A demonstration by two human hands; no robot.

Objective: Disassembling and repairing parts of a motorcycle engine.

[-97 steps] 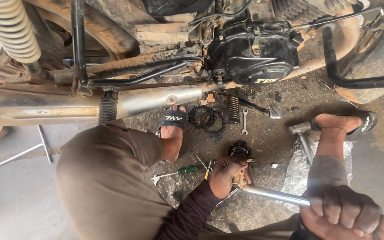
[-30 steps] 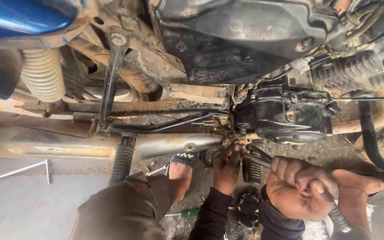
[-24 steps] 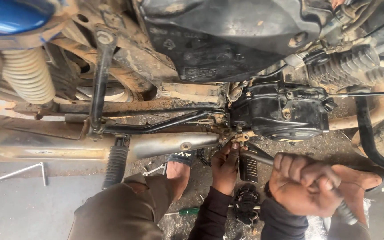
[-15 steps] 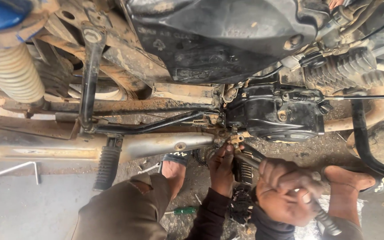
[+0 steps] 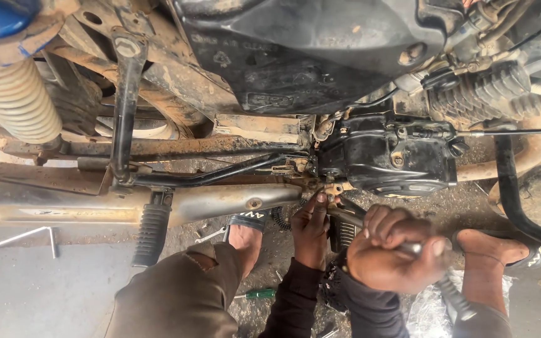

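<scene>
I crouch beside a dirty motorcycle. My left hand (image 5: 311,228) reaches up under the black engine case (image 5: 386,156), its fingers pinched round the head of a long metal wrench (image 5: 347,216) at a bolt on the engine's lower left corner. My right hand (image 5: 396,258) is a closed fist round the wrench handle, whose black grip end (image 5: 453,295) sticks out below it. Whatever lies under the wrench head is hidden by my fingers.
A rusty exhaust pipe (image 5: 220,203) runs left from the engine, with a ribbed footpeg (image 5: 151,233) under it. My sandalled feet (image 5: 245,235) (image 5: 496,250) rest on oily ground. A green-handled screwdriver (image 5: 261,293) and a bent metal rod (image 5: 32,235) lie nearby. Rear shock spring (image 5: 17,100) at left.
Three seconds ago my hands were low over parts on the ground; they have risen to the engine. In the last second my right fist has swung the wrench handle slightly down and left.
</scene>
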